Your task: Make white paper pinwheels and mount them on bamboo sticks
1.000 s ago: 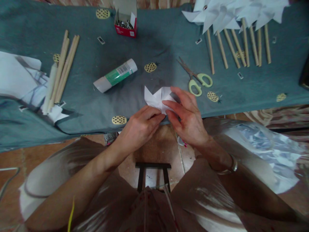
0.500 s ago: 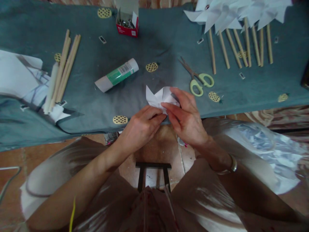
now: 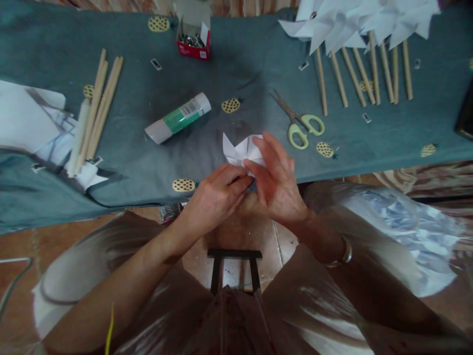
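Observation:
A small white paper pinwheel (image 3: 236, 150) with pointed, folded blades is held over the front edge of the cloth-covered table. My left hand (image 3: 218, 195) pinches its lower side, fingers closed together. My right hand (image 3: 279, 185) grips it from the right, thumb near the pinwheel's centre and fingertips at the upper right blade. The hands hide the lower part of the paper. Beyond my right hand lie scissors (image 3: 298, 123) with pale green handles, blades pointing away. A glue stick (image 3: 179, 118) with a green label lies to the left of the pinwheel.
At the back stands a red box (image 3: 194, 47) of metal pins. Finished pinwheels (image 3: 340, 29) on wooden sticks lie at the back right. Loose wooden sticks (image 3: 99, 108) and white paper sheets (image 3: 25, 118) are on the left. A bag of folded paper (image 3: 410, 227) rests by my right leg.
My right hand has shifted slightly left across the pinwheel, its fingers covering more of the right blades. My left hand keeps its pinch, nearly unmoved. The view has shifted slightly.

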The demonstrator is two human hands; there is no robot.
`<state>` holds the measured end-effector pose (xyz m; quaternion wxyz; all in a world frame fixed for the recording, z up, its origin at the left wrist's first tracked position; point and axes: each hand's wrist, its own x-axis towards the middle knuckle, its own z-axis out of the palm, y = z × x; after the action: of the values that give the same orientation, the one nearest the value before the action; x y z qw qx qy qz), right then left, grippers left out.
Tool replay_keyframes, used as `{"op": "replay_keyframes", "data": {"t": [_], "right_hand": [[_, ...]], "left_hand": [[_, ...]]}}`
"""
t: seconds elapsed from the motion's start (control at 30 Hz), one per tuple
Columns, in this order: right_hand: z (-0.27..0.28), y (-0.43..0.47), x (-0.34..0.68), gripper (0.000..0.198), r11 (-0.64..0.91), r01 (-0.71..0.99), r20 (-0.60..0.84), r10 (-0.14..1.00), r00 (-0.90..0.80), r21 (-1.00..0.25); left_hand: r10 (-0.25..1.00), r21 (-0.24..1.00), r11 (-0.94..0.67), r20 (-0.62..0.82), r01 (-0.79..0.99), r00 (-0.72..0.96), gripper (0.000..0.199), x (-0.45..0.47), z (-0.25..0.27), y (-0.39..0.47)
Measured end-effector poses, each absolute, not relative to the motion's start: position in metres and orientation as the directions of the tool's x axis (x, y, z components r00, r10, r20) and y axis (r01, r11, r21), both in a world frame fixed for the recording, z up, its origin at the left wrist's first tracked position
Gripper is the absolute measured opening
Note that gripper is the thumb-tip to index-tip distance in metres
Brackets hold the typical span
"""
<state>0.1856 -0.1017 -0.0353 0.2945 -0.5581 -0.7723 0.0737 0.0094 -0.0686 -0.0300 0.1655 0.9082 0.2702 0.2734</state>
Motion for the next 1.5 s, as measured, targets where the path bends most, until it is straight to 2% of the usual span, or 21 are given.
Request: {"op": "replay_keyframes", "data": {"t": [0.2, 0.43, 0.67, 0.93, 1.17, 1.23, 1.33, 1.43, 1.5], "right_hand": [[-0.036, -0.101, 0.183, 0.032, 0.343, 0.792, 0.297, 0.930, -0.214, -0.505], [-0.049, -0.097, 0.185, 0.027, 0.367, 0.821, 0.404, 0.896, -0.185, -0.437], [-0.039, -0.099, 0.197, 0.037, 0.369, 0.759, 0.360, 0.913, -0.189, -0.536], [-0.030, -0.090, 0.203, 0.038, 0.232, 0.748, 0.342, 0.940, -0.007, -0.622], [-0.032, -0.085, 0.196, 0.047, 0.123, 0.697, 0.264, 0.959, 0.098, -0.707], [-0.033, -0.082, 0.194, 0.049, 0.087, 0.649, 0.219, 0.968, 0.125, -0.756], [-0.036, -0.076, 0.194, 0.050, 0.026, 0.520, 0.141, 0.973, 0.183, -0.854], [-0.039, -0.067, 0.194, 0.050, -0.010, 0.324, 0.072, 0.968, 0.242, -0.946], [-0.040, -0.061, 0.194, 0.050, -0.015, 0.188, 0.035, 0.965, 0.261, -0.982]], "left_hand": [[0.587, 0.456, -0.793, 0.392, 0.404, 0.709, 0.016, 0.010, -0.030, -0.068], [0.581, 0.443, -0.801, 0.414, 0.403, 0.701, 0.014, 0.011, -0.029, -0.068], [0.582, 0.422, -0.806, 0.430, 0.416, 0.690, 0.015, 0.010, -0.033, -0.068], [0.582, 0.432, -0.803, 0.419, 0.411, 0.697, 0.014, 0.010, -0.029, -0.069], [0.595, 0.460, -0.792, 0.434, 0.401, 0.676, 0.015, 0.007, -0.030, -0.069], [0.623, 0.506, -0.767, 0.436, 0.395, 0.650, 0.015, 0.006, -0.029, -0.067], [0.750, 0.672, -0.632, 0.405, 0.386, 0.522, 0.017, 0.001, -0.024, -0.061], [0.910, 0.844, -0.393, 0.300, 0.365, 0.285, 0.031, -0.007, -0.020, -0.050], [0.968, 0.935, -0.248, 0.225, 0.255, 0.114, 0.046, -0.010, -0.020, -0.042]]}}
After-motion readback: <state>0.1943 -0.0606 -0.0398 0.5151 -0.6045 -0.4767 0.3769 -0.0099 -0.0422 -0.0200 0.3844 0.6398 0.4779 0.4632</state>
